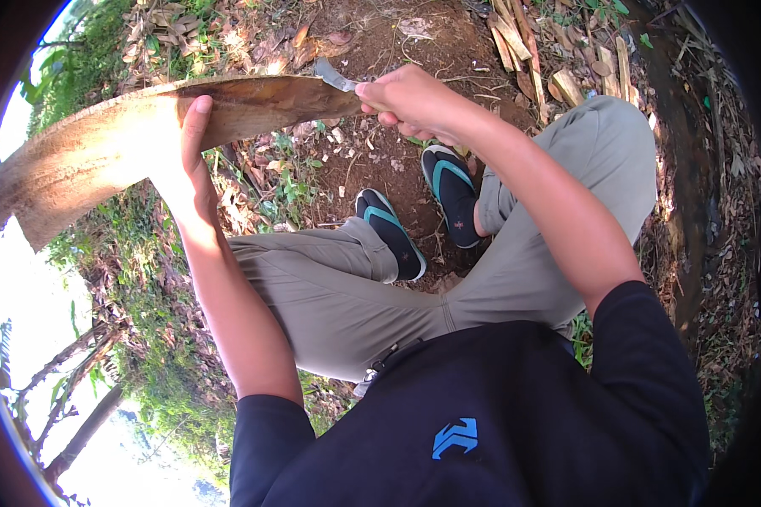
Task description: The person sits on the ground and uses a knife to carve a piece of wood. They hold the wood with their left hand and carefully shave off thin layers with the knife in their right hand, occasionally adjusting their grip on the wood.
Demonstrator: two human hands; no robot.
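A long, slightly curved brown piece that looks like a plank or bark strip [262, 108] stretches from the far left edge to the middle. My left hand [186, 160] grips it near its middle, thumb over the face towards me and the other fingers hidden behind it. In my right hand [414, 103] is a small knife [333, 76] with a short curved grey blade. The handle is mostly covered by my closed fingers. Its blade lies at the upper edge of the piece, close to the right end; whether it cuts in, I cannot tell.
My legs in grey-green trousers [558, 194] are bent below the piece, feet in dark sandals with teal straps [385, 228] on brown soil. Split wood pieces [516, 42] lie at the upper right among dry leaves. Green plants [156, 338] grow along the left.
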